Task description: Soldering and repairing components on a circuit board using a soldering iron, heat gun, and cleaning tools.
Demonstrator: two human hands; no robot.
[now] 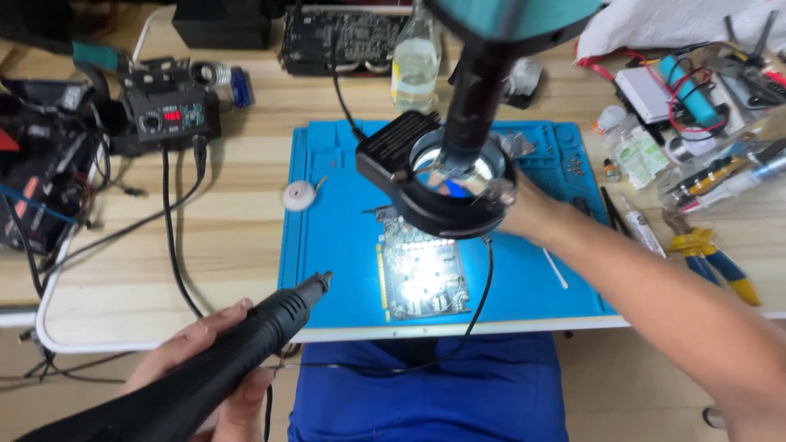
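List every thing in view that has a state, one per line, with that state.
left hand: closed around the black hot-air tool, nozzle aimed toward the blue mat
right hand: reaching behind the ring light, grip hidden
ring light: lit, hanging over the board
circuit board: flat on the mat, brightly lit
station: on, red display glowing
clear bottle: upright, part full
yellow-handled pliers: lying unused
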